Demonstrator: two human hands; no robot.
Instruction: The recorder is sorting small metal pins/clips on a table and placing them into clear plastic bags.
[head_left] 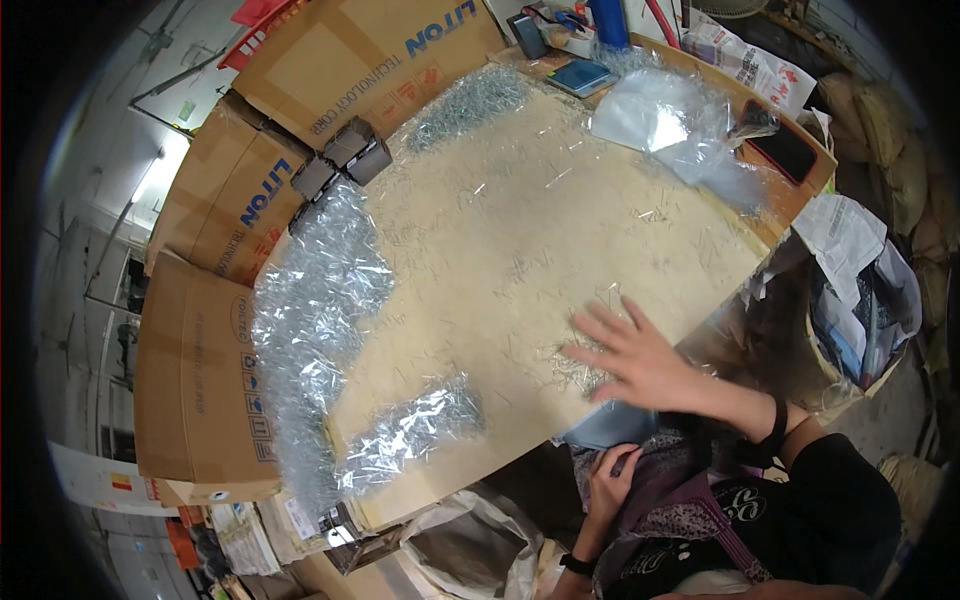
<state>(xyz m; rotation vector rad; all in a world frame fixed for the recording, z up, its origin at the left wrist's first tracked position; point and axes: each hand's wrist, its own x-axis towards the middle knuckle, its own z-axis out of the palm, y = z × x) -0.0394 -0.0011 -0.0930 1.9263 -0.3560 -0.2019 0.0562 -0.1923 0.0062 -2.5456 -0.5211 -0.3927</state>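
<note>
My right hand (632, 352) is over the near right part of the table, fingers spread and slightly blurred. Just beside its fingers is a small heap of thin, shiny, needle-like pieces (577, 372). Below the table edge, my left hand (612, 482) has its fingers curled at the lower rim of a bluish-grey, tray-like piece (608, 426). That piece sits against the near edge, below the right palm; its full shape is hidden. More thin pieces lie scattered over the pale tabletop (560, 235).
Large glittering piles of thin pieces line the left side (320, 300), near left (415, 428) and far edge (470, 108). Cardboard boxes (200, 370) wall the left. Clear plastic bags (665, 115), a phone (783, 145) and a small scale (582, 77) lie far right. An open sack (470, 545) stands below.
</note>
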